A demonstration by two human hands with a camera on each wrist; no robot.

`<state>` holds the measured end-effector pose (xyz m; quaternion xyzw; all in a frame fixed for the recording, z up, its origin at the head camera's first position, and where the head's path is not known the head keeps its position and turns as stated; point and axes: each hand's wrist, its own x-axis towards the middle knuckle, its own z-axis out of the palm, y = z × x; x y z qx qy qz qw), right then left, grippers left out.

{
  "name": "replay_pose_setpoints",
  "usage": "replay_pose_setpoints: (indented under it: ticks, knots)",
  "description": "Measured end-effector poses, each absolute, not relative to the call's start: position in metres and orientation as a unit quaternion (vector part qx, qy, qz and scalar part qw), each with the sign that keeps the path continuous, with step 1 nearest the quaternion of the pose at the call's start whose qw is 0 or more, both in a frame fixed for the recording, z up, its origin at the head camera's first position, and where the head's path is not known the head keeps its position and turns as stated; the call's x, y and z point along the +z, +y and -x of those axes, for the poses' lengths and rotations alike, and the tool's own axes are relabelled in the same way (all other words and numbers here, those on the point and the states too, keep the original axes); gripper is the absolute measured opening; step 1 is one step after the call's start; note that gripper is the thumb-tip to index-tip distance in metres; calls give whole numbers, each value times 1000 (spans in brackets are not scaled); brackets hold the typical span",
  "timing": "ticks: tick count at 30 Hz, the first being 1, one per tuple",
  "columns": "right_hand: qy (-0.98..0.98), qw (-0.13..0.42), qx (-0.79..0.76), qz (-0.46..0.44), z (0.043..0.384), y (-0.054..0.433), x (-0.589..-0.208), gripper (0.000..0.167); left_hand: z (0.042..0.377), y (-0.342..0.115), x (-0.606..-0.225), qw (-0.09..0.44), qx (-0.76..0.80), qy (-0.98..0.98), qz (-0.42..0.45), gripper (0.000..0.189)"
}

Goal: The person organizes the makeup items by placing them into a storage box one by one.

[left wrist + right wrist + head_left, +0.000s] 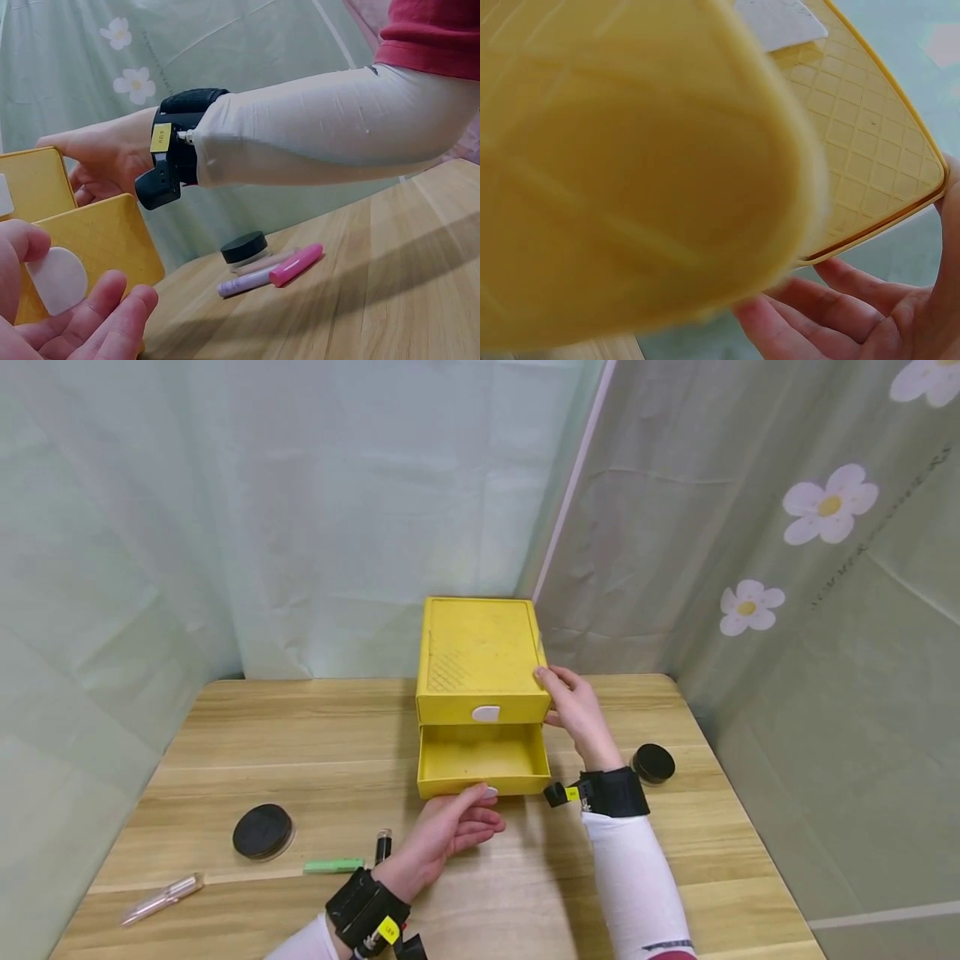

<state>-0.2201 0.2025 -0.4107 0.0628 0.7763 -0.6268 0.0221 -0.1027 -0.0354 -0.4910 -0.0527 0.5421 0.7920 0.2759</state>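
Observation:
A small yellow two-drawer box [483, 643] stands on the wooden table against the curtain. Its lower drawer [442, 789] is pulled out, and the part of its inside that shows holds nothing. My left hand [450, 835] pinches the white tab [58, 281] on that drawer's front, thumb on one side and fingers on the other. At the box's front right corner, my right hand [577, 710] grips it with the thumb on the top edge and fingers along the side. The upper drawer, with its own white tab [486, 713], is closed.
A black-lidded jar [262, 832] lies left, another [654, 763] right beside the right wrist. Left of my left hand are a green stick [333, 866], a dark tube [383, 843] and a clear pinkish tube [161, 899]. A pink-capped tube [296, 264] shows in the left wrist view.

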Motion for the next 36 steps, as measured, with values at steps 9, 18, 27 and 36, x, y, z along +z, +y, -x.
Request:
replay_pose_setpoints:
  ticks: [9,18,27,36]
  knots:
    - [773,19,-631,-60,219,203,-410,84,101,-38,-489,283,785,549,50,70]
    - [773,22,-632,-56,218,202,-408,84,99,-45,-486,296,776,556,34,71]
    - [773,24,-631,-56,218,203,-408,84,97,-58,-485,329,761,559,14,70]
    - [777,27,-626,-55,219,204,-409,84,93,-86,-478,341,749,568,-35,61]
